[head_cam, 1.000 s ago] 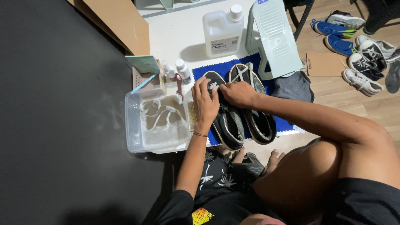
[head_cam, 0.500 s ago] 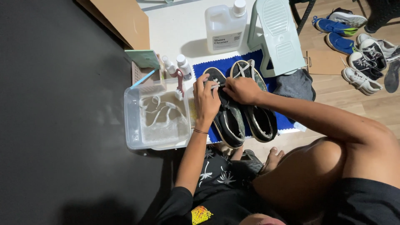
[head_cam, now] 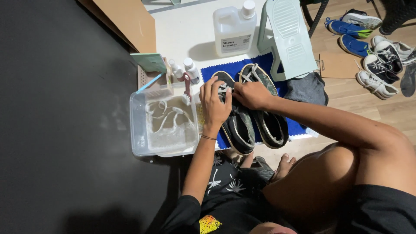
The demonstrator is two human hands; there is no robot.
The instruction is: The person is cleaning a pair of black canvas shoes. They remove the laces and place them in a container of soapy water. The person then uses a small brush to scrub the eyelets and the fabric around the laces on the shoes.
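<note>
Dark shoe (head_cam: pixel 237 125) lies under left hand (head_cam: pixel 215 104) and right hand (head_cam: pixel 251 94).

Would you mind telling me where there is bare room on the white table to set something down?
The white table is bare between the cardboard sheet and the cleaner jug. It is crowded nearer: the clear tub, small bottles, and both hands, left hand and right hand, on the dark shoes.

Two shoes (head_cam: pixel 255 119) lie on the mat (head_cam: pixel 216 71); left of the mat the tub (head_cam: pixel 138 130), behind it the jug (head_cam: pixel 234 28).
</note>
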